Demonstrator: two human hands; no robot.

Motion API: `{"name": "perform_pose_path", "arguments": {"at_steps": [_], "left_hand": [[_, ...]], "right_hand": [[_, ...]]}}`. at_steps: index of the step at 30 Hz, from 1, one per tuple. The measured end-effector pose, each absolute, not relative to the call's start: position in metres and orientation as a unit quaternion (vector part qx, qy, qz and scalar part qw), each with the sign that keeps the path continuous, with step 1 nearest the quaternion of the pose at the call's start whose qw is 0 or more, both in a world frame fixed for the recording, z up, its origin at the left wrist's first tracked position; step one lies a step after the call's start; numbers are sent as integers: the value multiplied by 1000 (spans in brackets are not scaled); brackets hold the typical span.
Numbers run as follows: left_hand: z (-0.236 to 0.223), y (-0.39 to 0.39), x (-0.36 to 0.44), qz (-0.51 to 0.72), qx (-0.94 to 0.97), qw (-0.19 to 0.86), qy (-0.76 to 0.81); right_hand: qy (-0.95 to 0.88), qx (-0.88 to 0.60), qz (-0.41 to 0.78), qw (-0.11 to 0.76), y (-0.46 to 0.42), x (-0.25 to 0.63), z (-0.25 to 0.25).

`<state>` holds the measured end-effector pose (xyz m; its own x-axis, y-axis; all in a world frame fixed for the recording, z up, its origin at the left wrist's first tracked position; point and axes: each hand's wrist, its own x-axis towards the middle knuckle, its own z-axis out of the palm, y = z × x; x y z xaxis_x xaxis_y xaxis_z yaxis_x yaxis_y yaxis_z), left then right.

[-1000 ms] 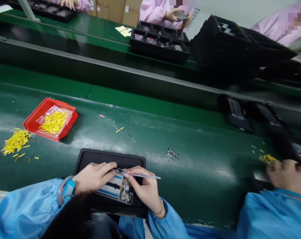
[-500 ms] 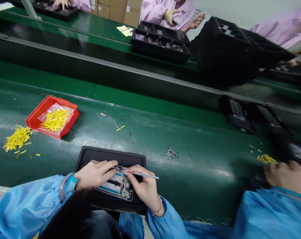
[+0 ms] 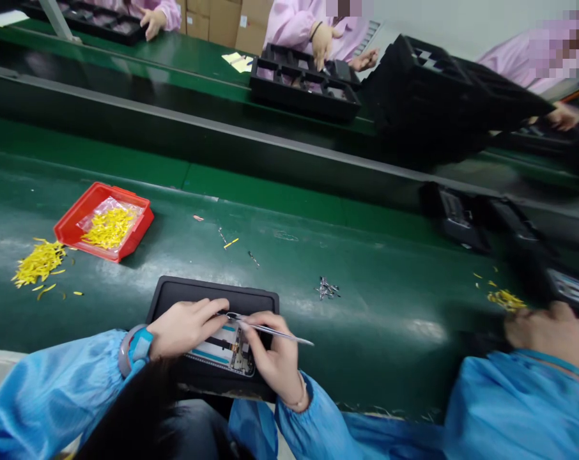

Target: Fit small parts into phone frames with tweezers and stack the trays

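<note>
An opened phone [image 3: 216, 353] lies on a black foam tray [image 3: 255, 300]. Its inside shows blue strips, a dark flex cable and a circuit board at the right end. My left hand [image 3: 186, 327] lies across the phone's left part, fingers bent together and gripping its far edge. In my right hand [image 3: 276, 354] are metal tweezers [image 3: 284, 333], held in a pinch. The tweezers' tips meet the phone's far edge beside my left fingertips. A small dark part shows there, too small to make out.
Left stands a red bin [image 3: 138, 233] with yellow strips; a yellow pile [image 3: 39, 262] lies beside it. Small dark parts [image 3: 326, 289] sit right of the tray. A co-worker's hand [image 3: 548, 332] works at the right. Across the bench, people in pink handle black compartment trays [image 3: 303, 96].
My hands stay at the phone's far edge; the tweezers have tilted slightly. The view has shifted a little. Across the bench, a person's hand has lowered to the compartment tray.
</note>
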<state>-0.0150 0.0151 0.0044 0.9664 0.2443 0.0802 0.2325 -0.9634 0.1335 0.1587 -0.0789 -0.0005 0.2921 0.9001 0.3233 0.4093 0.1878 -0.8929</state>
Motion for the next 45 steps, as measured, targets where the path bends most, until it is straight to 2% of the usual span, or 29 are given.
{"name": "perform_pose_path", "arguments": {"at_steps": [3, 9, 21, 31, 45], "left_hand": [[7, 17, -13, 51, 989, 63, 121], [5, 18, -11, 79, 985, 70, 138], [0, 16, -12, 76, 986, 57, 136], [-1, 14, -11, 59, 988, 52, 133], [1, 14, -13, 54, 989, 45, 131]], "right_hand": [[-496, -606, 211, 585, -81, 158, -5], [-567, -623, 183, 507, -81, 158, -5], [-624, -583, 167, 492, -80, 160, -6], [-704, -535, 163, 438, -76, 161, -1], [-657, -539, 168, 499, -79, 160, -5]]}}
